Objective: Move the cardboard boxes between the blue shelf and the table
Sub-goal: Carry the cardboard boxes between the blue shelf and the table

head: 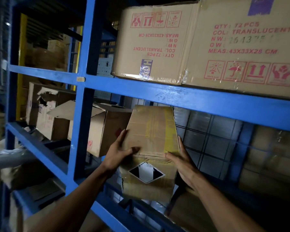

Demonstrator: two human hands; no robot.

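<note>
A small worn cardboard box [151, 131] with yellow tape and a black-and-white diamond label is tilted at the front of the blue shelf's [191, 97] middle level. My left hand [120, 154] grips its left side, thumb curled over the top face. On the box's right edge lies my right hand [182, 159], fingers along the side and thumb across the front corner. The box's far end points into the shelf bay.
Two large cardboard boxes [151, 46] with red print sit on the level above. An open-flapped box [100, 129] and a torn one [40, 108] stand to the left on the middle level. A wire mesh panel [213, 141] backs the bay. More cartons lie below.
</note>
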